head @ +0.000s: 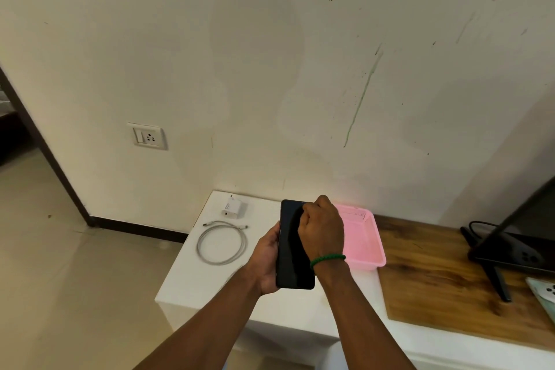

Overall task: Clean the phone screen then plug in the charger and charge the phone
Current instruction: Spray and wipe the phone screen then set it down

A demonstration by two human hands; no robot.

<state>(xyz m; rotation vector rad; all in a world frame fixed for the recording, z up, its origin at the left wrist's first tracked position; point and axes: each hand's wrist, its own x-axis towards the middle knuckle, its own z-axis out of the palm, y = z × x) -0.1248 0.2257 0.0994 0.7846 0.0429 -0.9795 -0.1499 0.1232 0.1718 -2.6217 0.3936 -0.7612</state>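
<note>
The left hand (268, 261) is holding the phone (292, 245) above the white desk (192, 279), its grip clamped on the phone's edges. The right hand (322, 227) is resting curled on the dark screen. The charger (232, 207) and coiled cable (222, 242) are lying on the desk.

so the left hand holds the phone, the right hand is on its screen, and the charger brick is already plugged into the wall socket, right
Not quite. The head view shows the charger brick lying unplugged on the white table, beside the coiled cable; the wall socket has nothing in it. The rest holds: the left hand holds the phone and the right hand is on its screen.
</note>
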